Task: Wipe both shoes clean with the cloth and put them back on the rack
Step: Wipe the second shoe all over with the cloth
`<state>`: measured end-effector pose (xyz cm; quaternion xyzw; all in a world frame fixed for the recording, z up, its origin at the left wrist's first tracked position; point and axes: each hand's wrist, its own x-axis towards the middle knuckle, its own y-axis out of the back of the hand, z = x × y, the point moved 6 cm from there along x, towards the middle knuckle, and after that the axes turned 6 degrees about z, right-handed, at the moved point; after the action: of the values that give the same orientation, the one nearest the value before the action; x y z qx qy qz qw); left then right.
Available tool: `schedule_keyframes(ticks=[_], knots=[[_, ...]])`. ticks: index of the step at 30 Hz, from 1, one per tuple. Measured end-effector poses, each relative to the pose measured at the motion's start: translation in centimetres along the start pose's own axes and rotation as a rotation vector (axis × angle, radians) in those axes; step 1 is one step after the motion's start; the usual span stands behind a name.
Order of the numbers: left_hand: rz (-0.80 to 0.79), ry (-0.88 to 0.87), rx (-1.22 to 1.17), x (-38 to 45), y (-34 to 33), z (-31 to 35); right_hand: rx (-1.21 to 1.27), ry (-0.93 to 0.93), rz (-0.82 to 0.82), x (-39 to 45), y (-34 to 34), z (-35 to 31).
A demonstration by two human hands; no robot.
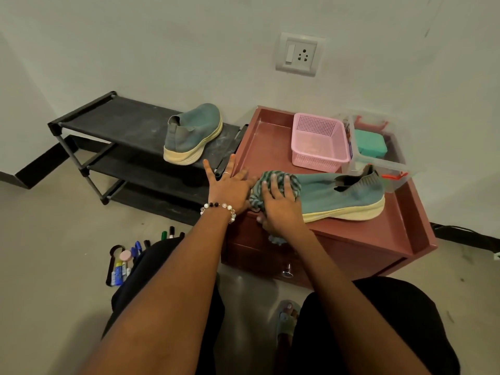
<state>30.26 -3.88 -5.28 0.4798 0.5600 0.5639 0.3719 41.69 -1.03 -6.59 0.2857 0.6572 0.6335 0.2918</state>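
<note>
A low reddish-brown wooden cabinet (400, 212) with a raised rim around its top stands against the white wall, and everything else is placed from it. On the front part of its top lies a teal knit slip-on shoe with a thick cream sole (343, 196), on its sole, toe pointing toward the cabinet's left edge and heel toward the right. A striped green-and-white cloth (270, 185) is bunched over that toe. The right hand (281, 209) presses down on the cloth with the fingers spread over it; part of the cloth hangs down the cabinet's front below the palm. The left hand (230, 182), with a ring and a beaded bracelet at the wrist, lies flat with straight, splayed fingers at the cabinet's left edge, just beside the cloth, grasping nothing. To the cabinet's left, touching its side, stands a black three-tier rack (113, 123); the second teal shoe (192, 133) sits on its top tier at the end nearest the cabinet. At the back of the cabinet top sit a pink perforated plastic basket (319, 142) and a clear plastic box (378, 150). On the floor in front of the rack lie several markers (135, 255).
</note>
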Motion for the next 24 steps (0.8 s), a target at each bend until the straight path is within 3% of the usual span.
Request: schedule_keyframes(ticks=[4, 9, 14, 20, 22, 24], knots=[[0.007, -0.004, 0.015, 0.0, -0.1, 0.2, 0.041, 0.105, -0.015, 0.3, 0.7, 0.8], [-0.012, 0.005, 0.028, 0.1, -0.2, 0.0, 0.100, 0.161, 0.080, -1.0, 4.0, 1.1], [-0.055, -0.025, 0.017, 0.5, 0.3, 0.1, 0.332, 0.000, 0.030, -3.1, 5.7, 5.5], [-0.076, -0.213, -0.079, 1.0, 2.7, 3.9, 0.568, -0.454, 0.630, -5.7, 10.2, 12.7], [-0.130, -0.303, -0.107, 0.8, 2.2, 5.7, 0.549, -0.380, 0.484, -4.7, 8.9, 11.3], [-0.180, -0.310, -0.122, 0.7, 1.4, 6.1, 0.371, -0.272, 0.165, -3.4, 5.2, 8.3]])
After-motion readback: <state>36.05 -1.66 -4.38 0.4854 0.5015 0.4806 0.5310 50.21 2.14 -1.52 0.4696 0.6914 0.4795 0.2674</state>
